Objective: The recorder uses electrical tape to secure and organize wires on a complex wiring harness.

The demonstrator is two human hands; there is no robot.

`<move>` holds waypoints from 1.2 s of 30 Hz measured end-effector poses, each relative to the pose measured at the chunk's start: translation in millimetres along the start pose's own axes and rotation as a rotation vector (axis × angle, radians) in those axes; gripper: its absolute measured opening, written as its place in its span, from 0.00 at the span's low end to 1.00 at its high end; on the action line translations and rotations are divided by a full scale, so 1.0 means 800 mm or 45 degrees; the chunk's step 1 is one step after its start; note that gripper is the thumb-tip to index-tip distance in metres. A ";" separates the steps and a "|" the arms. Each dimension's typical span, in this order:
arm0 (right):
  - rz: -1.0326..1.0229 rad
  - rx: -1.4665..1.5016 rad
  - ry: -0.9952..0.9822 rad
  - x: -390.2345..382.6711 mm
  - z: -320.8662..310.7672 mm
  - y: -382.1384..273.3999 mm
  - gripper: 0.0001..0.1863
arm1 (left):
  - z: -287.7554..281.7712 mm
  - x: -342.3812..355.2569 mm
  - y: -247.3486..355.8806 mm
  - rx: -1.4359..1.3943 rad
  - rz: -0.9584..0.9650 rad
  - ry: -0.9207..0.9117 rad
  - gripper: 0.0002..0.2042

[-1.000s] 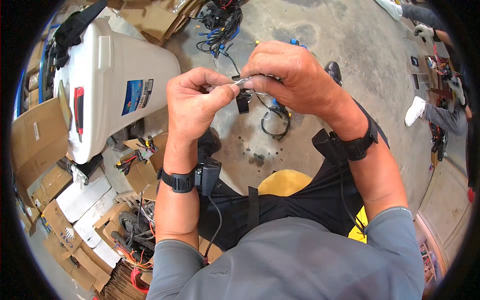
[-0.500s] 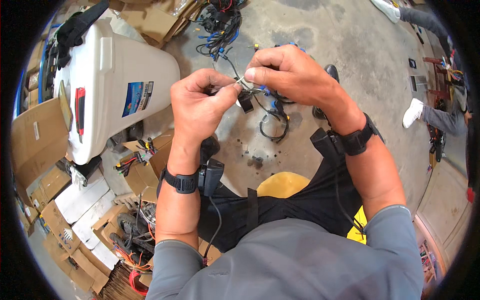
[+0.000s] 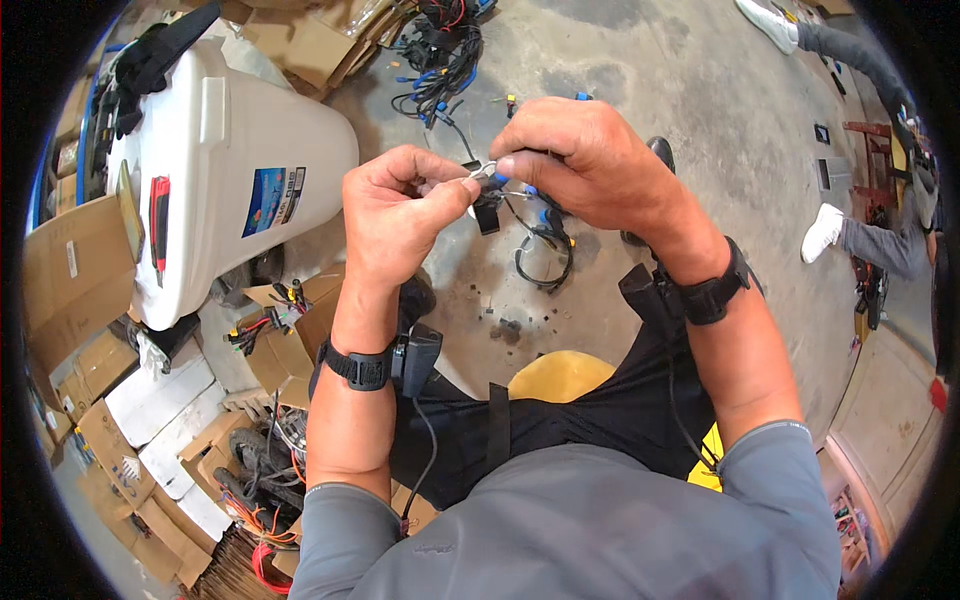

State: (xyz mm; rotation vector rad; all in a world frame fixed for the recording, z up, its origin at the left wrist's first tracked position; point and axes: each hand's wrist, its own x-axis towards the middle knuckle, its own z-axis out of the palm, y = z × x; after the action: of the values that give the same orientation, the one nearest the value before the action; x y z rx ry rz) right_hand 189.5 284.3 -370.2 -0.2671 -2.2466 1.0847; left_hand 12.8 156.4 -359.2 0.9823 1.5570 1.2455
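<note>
My left hand [image 3: 400, 210] is closed, thumb and forefinger pinching a thin whitish wire [image 3: 487, 169] in front of me. Right beside it, my right hand [image 3: 585, 160] is closed on the same wire, its thumb and forefinger almost touching the left fingertips. Just below the fingers hangs a small black rectangular piece [image 3: 487, 218]; what it is I cannot make out. Dark cables with blue connectors show behind and under the hands, and a black cable [image 3: 543, 284] curves in a loop below them. The fingers partly hide the wire's ends.
A large white plastic bin [image 3: 250, 120] stands at left, with a red-and-black box cutter [image 3: 160, 230] on it. A tangle of black cables [image 3: 440, 75] lies on the concrete floor ahead. Cardboard boxes [image 3: 80, 270] crowd the left side. Another person's white shoe [image 3: 822, 235] is at right.
The right hand has moved slightly down and turned, its fingers closer to the left hand's. The wire between them now bends in a small curve, and a blue connector shows nearer the fingertips.
</note>
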 end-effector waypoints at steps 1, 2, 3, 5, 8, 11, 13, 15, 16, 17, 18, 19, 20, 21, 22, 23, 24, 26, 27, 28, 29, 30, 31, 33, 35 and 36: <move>0.003 0.002 0.003 -0.001 0.000 0.000 0.05 | 0.001 0.000 0.000 -0.004 0.014 -0.005 0.04; 0.056 -0.007 -0.030 -0.002 -0.002 0.001 0.05 | 0.004 -0.001 0.000 -0.004 0.012 -0.010 0.04; 0.109 -0.017 -0.063 -0.004 -0.003 0.002 0.06 | 0.008 -0.002 0.001 0.021 -0.002 -0.001 0.04; 0.323 0.106 -0.132 -0.004 -0.008 -0.001 0.07 | 0.011 -0.004 0.001 0.046 -0.025 0.001 0.04; 0.641 0.244 -0.277 -0.001 -0.016 -0.003 0.12 | 0.011 -0.003 0.000 0.197 0.081 -0.042 0.05; 0.748 0.699 -0.277 -0.003 -0.015 0.003 0.13 | 0.007 -0.001 -0.001 0.020 0.062 0.001 0.05; 0.783 0.764 -0.081 -0.002 -0.019 0.003 0.14 | -0.006 0.001 0.001 -0.180 -0.105 0.063 0.04; 0.637 0.608 -0.069 -0.010 -0.014 0.013 0.14 | -0.005 0.002 0.001 -0.272 -0.080 0.071 0.03; 0.499 0.455 -0.060 -0.013 -0.012 0.017 0.15 | -0.004 0.003 0.001 -0.368 -0.063 0.080 0.03; 0.480 0.375 -0.151 -0.013 -0.013 0.011 0.13 | -0.005 0.002 0.000 -0.363 -0.062 0.082 0.03; 0.477 0.379 -0.150 -0.012 -0.010 0.009 0.13 | -0.006 0.002 0.000 -0.393 -0.057 0.091 0.03; 0.465 0.391 -0.226 -0.009 -0.007 0.008 0.13 | -0.008 0.002 -0.001 -0.424 -0.053 0.101 0.03; 0.453 0.402 -0.303 -0.008 -0.005 0.007 0.13 | -0.008 0.002 -0.001 -0.422 -0.053 0.103 0.03; 0.510 0.442 -0.264 -0.006 -0.002 0.002 0.14 | -0.008 0.003 -0.001 -0.468 -0.050 0.102 0.03; 0.510 0.444 -0.265 -0.006 0.000 0.003 0.14 | -0.008 0.003 -0.002 -0.515 -0.046 0.102 0.03; 0.500 0.503 -0.256 -0.006 0.003 0.004 0.14 | -0.008 0.004 -0.002 -0.515 -0.046 0.102 0.03; 0.489 0.563 -0.247 -0.006 0.005 0.005 0.14 | -0.008 0.004 -0.002 -0.516 -0.036 0.101 0.03; 0.528 0.595 -0.237 -0.005 0.009 0.003 0.13 | -0.009 0.004 -0.002 -0.516 -0.027 0.103 0.03; 0.567 0.628 -0.226 -0.005 0.011 0.002 0.13 | -0.010 0.005 -0.003 -0.538 -0.029 0.106 0.04; 0.566 0.631 -0.227 -0.004 0.010 0.000 0.13 | -0.010 0.005 -0.003 -0.560 -0.031 0.110 0.04; 0.582 0.598 -0.266 -0.001 0.006 -0.004 0.11 | -0.010 0.005 -0.004 -0.560 -0.031 0.111 0.04; 0.597 0.564 -0.305 0.000 0.005 -0.006 0.10 | -0.009 0.005 -0.004 -0.559 -0.022 0.111 0.04; 0.597 0.565 -0.306 0.001 0.006 -0.006 0.10 | -0.010 0.005 -0.005 -0.558 -0.014 0.112 0.04; 0.560 0.565 -0.268 -0.001 0.008 -0.004 0.08 | -0.010 0.005 -0.006 -0.562 -0.023 0.110 0.04; 0.573 0.604 -0.249 -0.003 0.012 0.001 0.08 | -0.010 0.006 -0.006 -0.564 -0.032 0.108 0.04; 0.585 0.644 -0.232 -0.003 0.012 0.003 0.08 | -0.010 0.006 -0.006 -0.563 -0.050 0.112 0.04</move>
State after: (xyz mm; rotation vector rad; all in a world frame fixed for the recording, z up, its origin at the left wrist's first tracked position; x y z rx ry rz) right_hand 185.4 278.2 -377.7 -0.4968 -2.0171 1.9414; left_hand 3.8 157.7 -363.9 0.6158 1.2777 1.5367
